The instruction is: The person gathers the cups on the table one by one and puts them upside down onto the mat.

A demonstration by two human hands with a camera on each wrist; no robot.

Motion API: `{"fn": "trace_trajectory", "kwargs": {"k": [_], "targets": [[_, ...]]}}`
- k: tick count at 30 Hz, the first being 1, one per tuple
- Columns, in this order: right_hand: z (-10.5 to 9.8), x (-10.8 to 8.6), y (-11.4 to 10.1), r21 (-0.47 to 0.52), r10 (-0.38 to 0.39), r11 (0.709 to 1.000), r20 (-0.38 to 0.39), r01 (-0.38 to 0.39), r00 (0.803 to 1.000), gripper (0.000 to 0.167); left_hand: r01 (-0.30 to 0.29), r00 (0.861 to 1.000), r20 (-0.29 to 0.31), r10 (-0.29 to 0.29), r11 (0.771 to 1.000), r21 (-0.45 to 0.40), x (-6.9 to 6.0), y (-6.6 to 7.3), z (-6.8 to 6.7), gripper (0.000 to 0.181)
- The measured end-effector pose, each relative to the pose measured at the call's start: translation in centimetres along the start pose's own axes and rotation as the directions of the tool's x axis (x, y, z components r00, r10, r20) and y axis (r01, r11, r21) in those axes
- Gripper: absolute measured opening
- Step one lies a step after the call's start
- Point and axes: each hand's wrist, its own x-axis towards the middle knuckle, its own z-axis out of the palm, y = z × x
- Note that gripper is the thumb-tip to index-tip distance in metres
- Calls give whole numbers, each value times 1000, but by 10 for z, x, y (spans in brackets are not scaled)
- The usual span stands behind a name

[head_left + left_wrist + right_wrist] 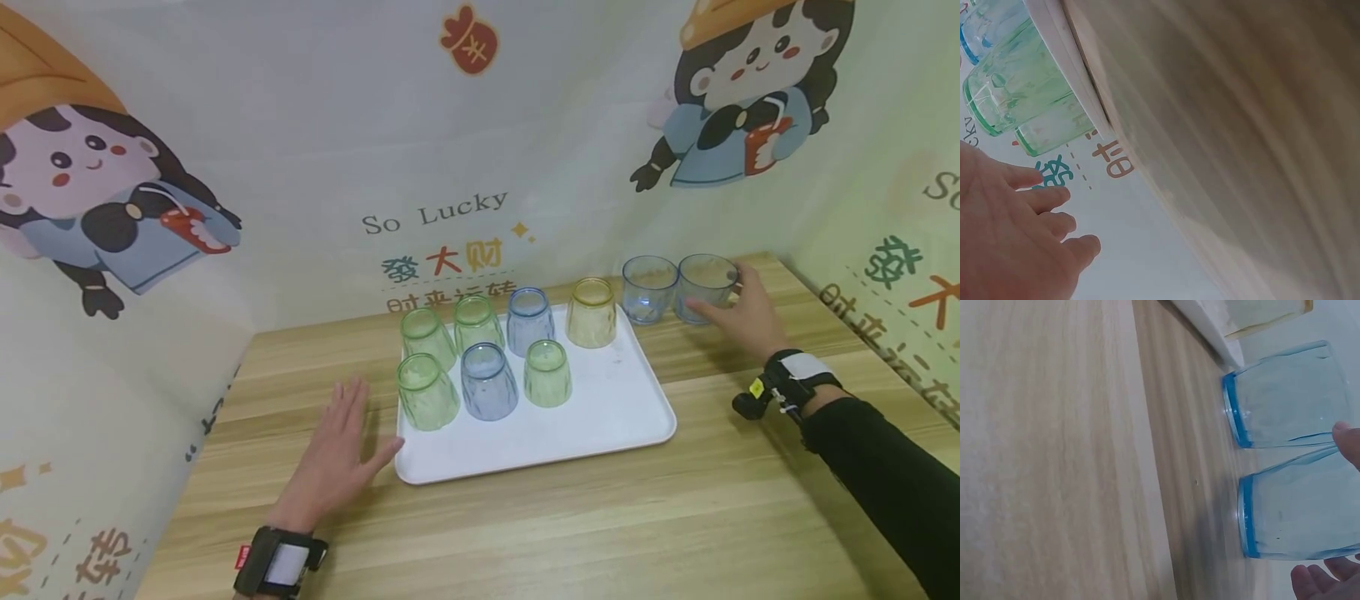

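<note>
My right hand (746,315) grips a clear blue glass (705,290) at the far right of the wooden table, thumb on one side and fingers on the other. This glass is upright, its thick blue base at the tabletop in the right wrist view. Close beside it on the left stands another upright blue glass (648,290). My left hand (336,454) is held flat with extended fingers, left of a white tray (600,417), its thumb at the tray's edge. Upside down on the tray are several green glasses (427,392), two blue glasses (490,382) and a yellow glass (592,312).
The tray lies on a wooden table (525,533). A printed cloth (315,167) with cartoon figures and lettering hangs behind the table and along both sides. The tray's right side, in front of the yellow glass, is bare white surface.
</note>
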Motion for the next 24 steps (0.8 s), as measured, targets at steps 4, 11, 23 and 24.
{"fn": "trace_trajectory", "kwargs": {"k": [4,11,23,24], "targets": [[2,4,3,-2,30,1000,-8,-30,1000,104,3,1000,6,-3,1000,8,0,0,2,94],[5,10,1,-46,32,998,-25,-33,999,104,-9,1000,-10,9,1000,17,1,0,1,92],[3,4,-4,1,69,998,-82,-69,994,98,-1,1000,-8,1,999,34,4,1,-5,94],[2,3,-5,9,71,997,-84,-71,994,98,1,1000,-6,0,999,34,4,2,-6,94]]}}
